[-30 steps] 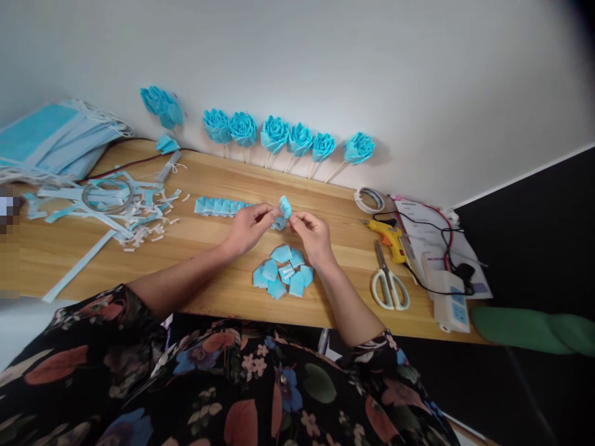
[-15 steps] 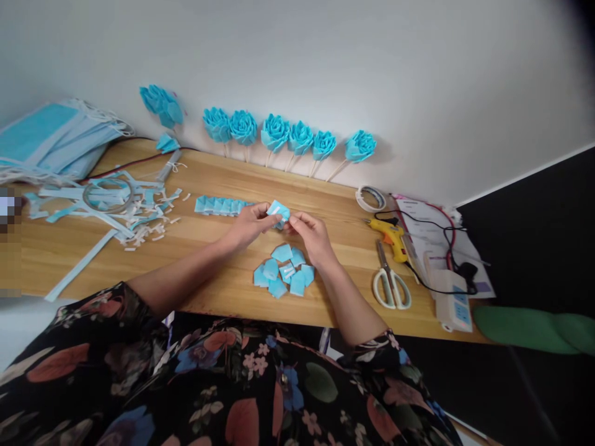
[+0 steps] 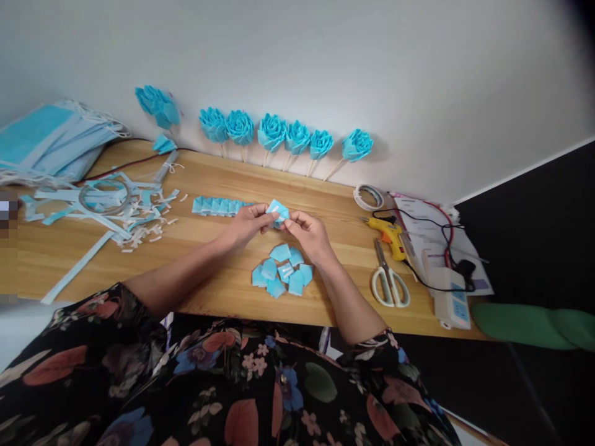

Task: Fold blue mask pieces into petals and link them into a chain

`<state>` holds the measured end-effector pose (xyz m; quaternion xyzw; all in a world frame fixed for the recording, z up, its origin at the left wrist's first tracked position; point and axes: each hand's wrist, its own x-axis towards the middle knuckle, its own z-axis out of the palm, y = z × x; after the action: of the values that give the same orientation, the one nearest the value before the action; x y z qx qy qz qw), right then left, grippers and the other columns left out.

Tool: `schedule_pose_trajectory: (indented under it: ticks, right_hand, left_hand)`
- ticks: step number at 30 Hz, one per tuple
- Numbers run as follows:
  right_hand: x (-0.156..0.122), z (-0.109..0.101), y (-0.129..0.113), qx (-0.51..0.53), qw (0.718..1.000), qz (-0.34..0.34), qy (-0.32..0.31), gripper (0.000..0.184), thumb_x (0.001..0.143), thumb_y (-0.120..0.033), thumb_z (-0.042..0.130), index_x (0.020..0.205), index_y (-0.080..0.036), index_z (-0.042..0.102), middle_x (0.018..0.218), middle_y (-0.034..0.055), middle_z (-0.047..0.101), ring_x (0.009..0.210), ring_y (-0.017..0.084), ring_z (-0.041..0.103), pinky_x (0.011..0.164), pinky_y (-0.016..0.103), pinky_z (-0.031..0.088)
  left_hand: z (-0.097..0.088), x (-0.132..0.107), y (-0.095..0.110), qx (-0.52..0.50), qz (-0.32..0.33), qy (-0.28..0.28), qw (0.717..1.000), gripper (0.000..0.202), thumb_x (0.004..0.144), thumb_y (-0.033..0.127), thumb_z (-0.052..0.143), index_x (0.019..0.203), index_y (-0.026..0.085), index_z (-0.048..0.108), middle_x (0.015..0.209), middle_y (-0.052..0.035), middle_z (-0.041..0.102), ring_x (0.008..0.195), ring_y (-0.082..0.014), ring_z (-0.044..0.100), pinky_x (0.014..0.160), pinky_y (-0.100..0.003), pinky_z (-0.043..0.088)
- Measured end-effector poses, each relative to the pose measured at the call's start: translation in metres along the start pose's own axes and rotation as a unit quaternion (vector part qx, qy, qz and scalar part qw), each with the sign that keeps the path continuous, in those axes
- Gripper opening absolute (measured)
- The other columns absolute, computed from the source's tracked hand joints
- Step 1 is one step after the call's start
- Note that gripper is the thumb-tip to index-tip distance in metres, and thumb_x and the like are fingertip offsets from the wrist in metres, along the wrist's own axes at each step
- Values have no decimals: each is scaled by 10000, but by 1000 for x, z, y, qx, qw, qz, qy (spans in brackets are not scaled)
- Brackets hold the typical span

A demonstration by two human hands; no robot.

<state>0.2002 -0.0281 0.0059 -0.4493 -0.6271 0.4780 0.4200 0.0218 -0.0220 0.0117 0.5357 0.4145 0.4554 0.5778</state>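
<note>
1. The fingers point(image 3: 260, 215) of the left hand point(image 3: 246, 226) are pinching the left edge of a small folded blue piece point(image 3: 277, 212), thumb and forefinger pressing together on it.
2. The fingers point(image 3: 292, 218) of the right hand point(image 3: 310, 234) are gripping the same blue piece from the right, so both hands are holding it just above the worktop point(image 3: 195, 260), near its middle.
3. A pile of blue squares point(image 3: 282, 277) is lying directly below the hands, close to the worktop's near edge.
4. A row of folded blue pieces point(image 3: 214, 205) is sitting just left of the left hand.
5. Scissors point(image 3: 389, 284) are lying to the right, with a yellow glue gun point(image 3: 388, 233) beside them and a tape roll point(image 3: 369, 197) behind.
6. A white power strip point(image 3: 450, 300) is resting at the far right, on papers.
7. Blue flowers point(image 3: 272, 131) on sticks are leaning against the wall.
8. Cut scraps point(image 3: 116, 207) are spreading across the left side, and a stack of face masks point(image 3: 46, 139) is sitting in the far left corner.
</note>
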Motion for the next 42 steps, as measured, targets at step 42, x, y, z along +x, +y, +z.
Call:
schedule_pose_trajectory:
  ticks: [42]
  right_hand:
    - [-3, 6, -5, -92, 992, -49, 67, 152, 812, -334, 613, 742, -211, 670, 747, 5, 702, 671, 147, 611, 680, 270, 474]
  left_hand:
    - [1, -5, -4, 273, 173, 66, 944, 178, 842, 267, 562, 792, 182, 709, 732, -27, 705, 637, -129, 578, 612, -242, 409]
